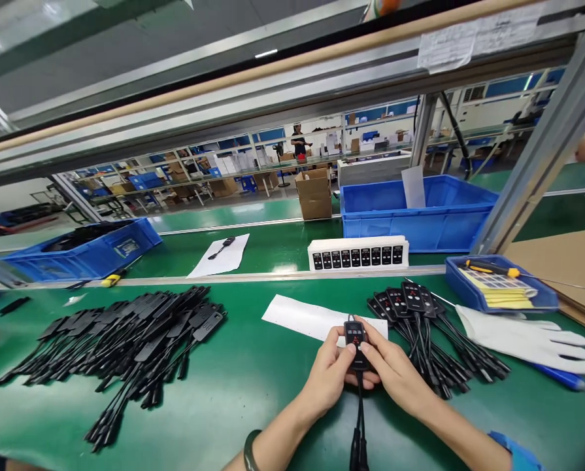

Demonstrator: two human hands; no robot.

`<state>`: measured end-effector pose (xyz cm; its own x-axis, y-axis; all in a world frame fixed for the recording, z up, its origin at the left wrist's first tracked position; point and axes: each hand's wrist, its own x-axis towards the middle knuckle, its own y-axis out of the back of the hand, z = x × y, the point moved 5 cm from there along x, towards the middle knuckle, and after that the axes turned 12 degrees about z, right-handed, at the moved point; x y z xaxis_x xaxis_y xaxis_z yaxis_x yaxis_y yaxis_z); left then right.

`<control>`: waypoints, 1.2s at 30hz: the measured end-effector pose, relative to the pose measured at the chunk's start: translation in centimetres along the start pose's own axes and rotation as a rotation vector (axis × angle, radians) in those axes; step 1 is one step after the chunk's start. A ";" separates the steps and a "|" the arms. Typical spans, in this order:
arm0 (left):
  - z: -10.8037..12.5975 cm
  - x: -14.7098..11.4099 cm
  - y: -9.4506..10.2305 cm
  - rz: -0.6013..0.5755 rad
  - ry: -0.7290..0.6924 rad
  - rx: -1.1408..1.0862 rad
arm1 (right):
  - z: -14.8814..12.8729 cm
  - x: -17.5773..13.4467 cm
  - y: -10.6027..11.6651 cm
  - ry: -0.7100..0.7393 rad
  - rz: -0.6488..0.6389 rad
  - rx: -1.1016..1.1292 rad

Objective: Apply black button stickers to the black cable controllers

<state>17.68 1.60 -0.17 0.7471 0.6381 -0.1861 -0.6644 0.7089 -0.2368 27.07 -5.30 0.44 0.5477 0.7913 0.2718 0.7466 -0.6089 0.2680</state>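
Both my hands are wrapped around a small black controller (355, 358) with buttons and red marks on its face. My left hand (327, 374) grips its left side, thumb on the face. On the other edge, my right hand (394, 367) has its thumb on the face too. Two black cables (360, 412) with plugs hang from the lower end. Behind the controller lies a white paper strip (297, 316). Right of my hands is a pile of similar controllers (412, 299), faces up. A larger pile of black cabled units (145, 333) spreads over the left side, mostly backs up.
A white stack with a row of label stickers (358, 244) stands behind. White gloves (522, 337), a blue pen (559, 377) and a small blue tray (550, 302) with a screwdriver are at right. Blue bins (419, 226) stand further back. A metal post (532, 150) rises at right.
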 end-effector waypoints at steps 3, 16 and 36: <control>-0.2 0.0 -0.1 -0.007 0.002 0.001 | 0.0 -0.1 -0.3 0.019 0.013 -0.031; -0.2 1.6 1.1 -0.100 0.015 -0.121 | -1.7 1.5 1.6 0.380 0.115 -0.429; 1.8 1.7 3.4 0.094 -0.571 1.101 | 1.9 3.7 4.9 0.313 0.452 -1.255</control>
<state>16.64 5.61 0.45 0.7635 0.5440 0.3479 -0.5841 0.3521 0.7314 33.45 -5.28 1.03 0.4177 0.5682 0.7090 -0.4049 -0.5821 0.7051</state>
